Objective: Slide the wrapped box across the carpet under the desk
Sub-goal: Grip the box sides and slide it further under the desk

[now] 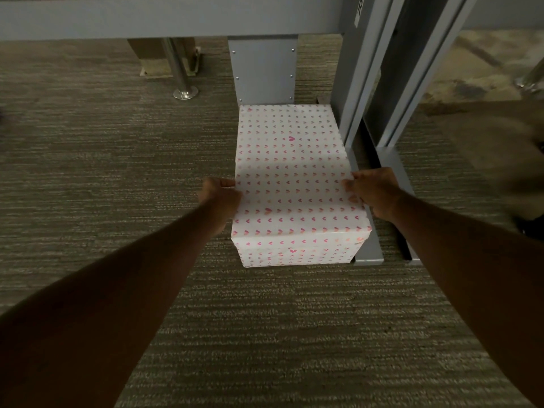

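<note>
On the carpet [88, 160], both hands, left hand [219, 194] and right hand [374, 191], fingers clamping the wrapped box [294, 178] sides, seem mid-slide; next, push straight, clear of the bench leg [368, 83].

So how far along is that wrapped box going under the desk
Mostly done, it seems: the far end of the wrapped box already sits against the grey desk panel, beside the desk leg, beneath the crossbar. In hand: the left hand and right hand grip its sides. Left: its near end still sits out on the carpet; release.
</note>
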The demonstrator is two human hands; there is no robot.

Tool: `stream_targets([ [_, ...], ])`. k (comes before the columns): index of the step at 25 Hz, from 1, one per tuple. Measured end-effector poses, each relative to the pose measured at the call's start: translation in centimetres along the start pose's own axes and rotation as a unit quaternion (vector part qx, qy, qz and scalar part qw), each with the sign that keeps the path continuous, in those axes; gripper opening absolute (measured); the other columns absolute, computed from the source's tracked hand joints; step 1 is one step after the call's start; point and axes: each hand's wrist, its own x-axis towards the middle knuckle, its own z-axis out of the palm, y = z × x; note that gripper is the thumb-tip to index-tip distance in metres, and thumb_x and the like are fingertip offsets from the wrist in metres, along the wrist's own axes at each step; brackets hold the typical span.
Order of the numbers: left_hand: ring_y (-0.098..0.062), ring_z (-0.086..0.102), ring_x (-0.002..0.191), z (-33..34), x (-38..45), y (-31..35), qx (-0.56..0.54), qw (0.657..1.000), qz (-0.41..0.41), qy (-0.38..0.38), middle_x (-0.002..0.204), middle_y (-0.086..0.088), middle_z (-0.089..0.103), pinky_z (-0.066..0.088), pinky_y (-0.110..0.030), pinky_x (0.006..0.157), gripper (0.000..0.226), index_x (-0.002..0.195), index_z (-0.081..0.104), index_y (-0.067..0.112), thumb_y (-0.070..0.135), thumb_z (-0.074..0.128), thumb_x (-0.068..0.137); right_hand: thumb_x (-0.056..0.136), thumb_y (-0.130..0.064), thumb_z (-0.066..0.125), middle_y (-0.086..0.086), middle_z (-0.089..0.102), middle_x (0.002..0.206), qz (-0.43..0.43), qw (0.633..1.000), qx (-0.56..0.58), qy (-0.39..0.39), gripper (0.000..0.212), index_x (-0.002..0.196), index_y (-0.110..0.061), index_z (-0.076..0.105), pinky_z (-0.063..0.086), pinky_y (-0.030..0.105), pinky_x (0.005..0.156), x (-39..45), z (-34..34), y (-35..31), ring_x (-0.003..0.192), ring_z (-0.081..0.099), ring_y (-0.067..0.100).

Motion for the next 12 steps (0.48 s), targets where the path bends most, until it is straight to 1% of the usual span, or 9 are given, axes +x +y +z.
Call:
stream_targets([
  [1,-0.027,0.064,0.097,0.1,0.0,0.0,0.005,1.0,-0.004,0.0,0.11,-0.012,0.064,0.054,-0.03,0.062,0.022,0.11,0.061,0.008,0.003,0.058,0.088,0.084,-0.016,0.076,0.01,0.072,0.1,-0.001,1.0,-0.003,0.001,0.025,0.106,-0.005,0.071,0.06,0.029,0.065,-0.1,-0.1,0.0,0.075,0.071,0.019],
  [3,-0.029,0.064,0.101,0.2,-0.1,-0.1,0.012,1.0,-0.007,-0.001,0.116,-0.014,0.064,0.057,-0.035,0.07,0.027,0.115,0.06,0.007,0.003,0.058,0.089,0.084,-0.017,0.076,0.008,0.071,0.097,-0.003,1.0,-0.007,0.002,0.023,0.105,-0.007,0.071,0.056,0.025,0.058,-0.3,-0.3,0.0,0.071,0.069,0.017],
  [7,-0.03,0.065,0.102,0.2,-0.1,-0.2,0.016,1.0,-0.004,-0.007,0.117,-0.015,0.064,0.059,-0.041,0.079,0.027,0.114,0.06,0.007,0.003,0.057,0.087,0.085,-0.018,0.075,0.008,0.071,0.098,0.001,1.0,-0.008,0.006,0.024,0.106,-0.007,0.071,0.053,0.024,0.054,-0.7,-0.5,0.2,0.069,0.068,0.015],
  [10,-0.03,0.066,0.099,0.1,-0.4,0.0,0.039,0.999,0.003,-0.005,0.115,-0.015,0.065,0.059,-0.038,0.072,0.024,0.111,0.061,0.007,0.004,0.056,0.088,0.087,-0.02,0.074,0.008,0.072,0.097,-0.014,1.0,-0.025,0.006,0.026,0.109,-0.008,0.07,0.053,0.025,0.055,-1.0,-0.5,0.2,0.071,0.068,0.017],
  [11,-0.029,0.066,0.098,0.1,-0.5,0.1,0.052,0.999,0.01,-0.003,0.114,-0.014,0.065,0.058,-0.036,0.068,0.025,0.112,0.061,0.008,0.004,0.057,0.088,0.087,-0.021,0.073,0.01,0.072,0.1,-0.021,0.999,-0.031,0.009,0.028,0.111,-0.008,0.07,0.056,0.029,0.06,-1.1,-0.5,0.3,0.076,0.07,0.02],
  [12,-0.028,0.065,0.097,0.0,-0.6,0.2,0.069,0.997,0.017,-0.004,0.114,-0.014,0.065,0.056,-0.033,0.064,0.026,0.114,0.061,0.009,0.005,0.057,0.088,0.087,-0.022,0.073,0.012,0.072,0.105,-0.023,0.999,-0.036,0.007,0.03,0.113,-0.007,0.07,0.06,0.035,0.068,-1.2,-0.4,0.2,0.083,0.071,0.024],
])
